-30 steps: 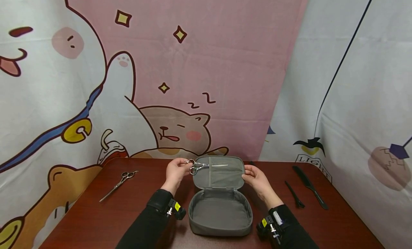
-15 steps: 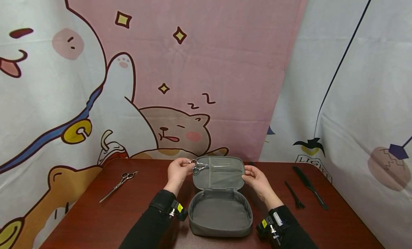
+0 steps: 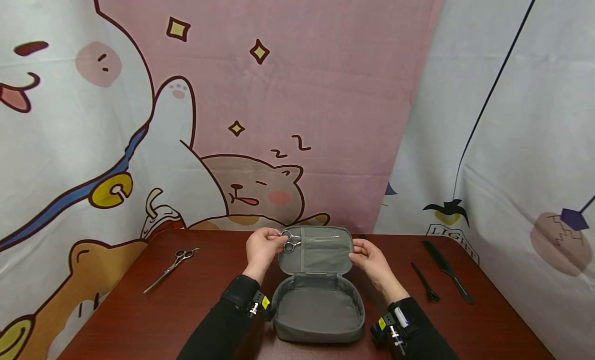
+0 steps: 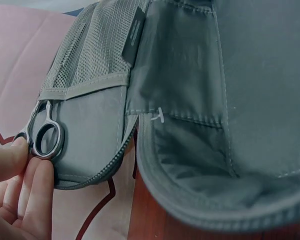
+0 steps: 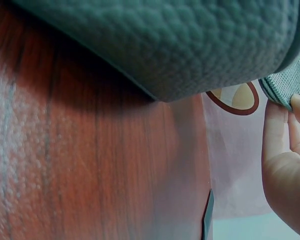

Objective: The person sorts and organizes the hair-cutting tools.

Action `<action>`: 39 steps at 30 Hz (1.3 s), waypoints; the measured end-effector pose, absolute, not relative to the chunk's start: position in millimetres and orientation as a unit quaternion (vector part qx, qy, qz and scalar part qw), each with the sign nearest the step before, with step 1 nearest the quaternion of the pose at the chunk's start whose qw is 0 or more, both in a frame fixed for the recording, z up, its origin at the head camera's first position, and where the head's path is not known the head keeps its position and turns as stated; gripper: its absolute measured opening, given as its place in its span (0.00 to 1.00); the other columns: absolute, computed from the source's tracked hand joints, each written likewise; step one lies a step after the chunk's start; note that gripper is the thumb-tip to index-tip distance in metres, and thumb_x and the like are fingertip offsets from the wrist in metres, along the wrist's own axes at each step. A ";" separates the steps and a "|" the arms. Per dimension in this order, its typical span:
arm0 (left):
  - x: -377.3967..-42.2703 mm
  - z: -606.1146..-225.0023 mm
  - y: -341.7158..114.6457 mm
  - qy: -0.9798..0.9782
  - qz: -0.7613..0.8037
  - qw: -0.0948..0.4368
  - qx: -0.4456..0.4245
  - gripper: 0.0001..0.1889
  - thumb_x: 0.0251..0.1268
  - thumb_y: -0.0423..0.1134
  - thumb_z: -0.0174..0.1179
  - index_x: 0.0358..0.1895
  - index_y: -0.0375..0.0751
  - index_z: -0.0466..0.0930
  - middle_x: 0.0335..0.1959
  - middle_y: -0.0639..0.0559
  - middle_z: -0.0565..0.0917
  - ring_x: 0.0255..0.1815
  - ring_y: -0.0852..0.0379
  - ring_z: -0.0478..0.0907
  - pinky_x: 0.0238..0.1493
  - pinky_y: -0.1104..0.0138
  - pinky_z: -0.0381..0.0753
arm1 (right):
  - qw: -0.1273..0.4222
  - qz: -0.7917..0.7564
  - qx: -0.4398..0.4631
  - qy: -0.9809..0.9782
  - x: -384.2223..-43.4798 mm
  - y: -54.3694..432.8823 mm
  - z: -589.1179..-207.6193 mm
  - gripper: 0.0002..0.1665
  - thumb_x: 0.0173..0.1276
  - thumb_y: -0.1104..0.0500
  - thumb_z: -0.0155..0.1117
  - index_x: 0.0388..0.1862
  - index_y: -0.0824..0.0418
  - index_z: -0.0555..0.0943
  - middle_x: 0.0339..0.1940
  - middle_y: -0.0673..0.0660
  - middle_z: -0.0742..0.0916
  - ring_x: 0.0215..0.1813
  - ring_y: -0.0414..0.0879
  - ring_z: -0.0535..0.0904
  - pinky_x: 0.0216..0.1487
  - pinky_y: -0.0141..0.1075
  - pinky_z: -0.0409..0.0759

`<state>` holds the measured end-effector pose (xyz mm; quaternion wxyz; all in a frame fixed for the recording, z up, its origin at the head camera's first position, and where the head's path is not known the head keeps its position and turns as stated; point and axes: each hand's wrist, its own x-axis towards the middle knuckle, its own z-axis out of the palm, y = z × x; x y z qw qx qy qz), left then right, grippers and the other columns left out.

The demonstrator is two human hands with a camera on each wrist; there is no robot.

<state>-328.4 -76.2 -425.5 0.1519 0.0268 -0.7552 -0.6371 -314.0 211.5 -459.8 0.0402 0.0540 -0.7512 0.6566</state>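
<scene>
A grey zip case (image 3: 321, 330) stands unzipped on the table, its lid (image 3: 289, 264) raised at the back. Inside the lid is a mesh pocket (image 3: 327, 256). My left hand (image 3: 262, 250) pinches a finger ring of silver scissors (image 4: 49, 113). Their blades lie behind the mesh, while both rings stick out at the pocket's left edge. At the lid's right edge, my right hand (image 3: 375, 264) holds the rim between thumb and fingers; the right wrist view shows this grip on the lid corner (image 5: 285, 82). The case's lower compartment has nothing in it.
Another pair of scissors (image 3: 172, 267) lies on the brown table (image 3: 209, 267) at the left. To the right lie a black comb (image 3: 447, 268) and a slim black hair clip (image 3: 425, 282). A printed cloth (image 3: 325, 117) hangs behind the table.
My left hand has moved right, sliding the scissors farther into the mesh pocket. The right hand keeps its grip on the lid, and the case stays put.
</scene>
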 end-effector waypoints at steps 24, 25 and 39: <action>-317.7 -420.6 -64.7 -0.669 -0.735 0.110 -0.005 0.11 0.58 0.19 0.63 0.44 0.17 0.77 0.32 0.34 0.84 0.29 0.50 0.86 0.35 0.60 0.85 | 0.040 0.662 0.062 -0.746 -312.0 210.8 -461.2 0.23 0.71 0.73 0.58 0.63 0.76 0.69 0.46 0.61 0.81 0.42 0.42 0.78 0.46 0.36 0.80; -320.5 -424.3 -64.6 -0.668 -0.736 0.112 -0.005 0.12 0.58 0.20 0.63 0.44 0.17 0.77 0.32 0.35 0.84 0.29 0.51 0.85 0.34 0.61 0.85 | 0.040 0.661 0.059 -0.747 -312.0 210.8 -460.9 0.23 0.71 0.73 0.58 0.63 0.76 0.69 0.46 0.60 0.81 0.42 0.41 0.78 0.45 0.35 0.80; -306.6 -415.9 -75.4 -0.750 -0.651 0.114 -0.038 0.20 0.61 0.29 0.65 0.55 0.22 0.76 0.40 0.37 0.85 0.40 0.45 0.85 0.42 0.59 0.84 | 0.054 0.659 0.073 -0.747 -310.8 211.5 -460.1 0.21 0.70 0.74 0.58 0.61 0.76 0.69 0.45 0.60 0.81 0.42 0.40 0.79 0.47 0.38 0.80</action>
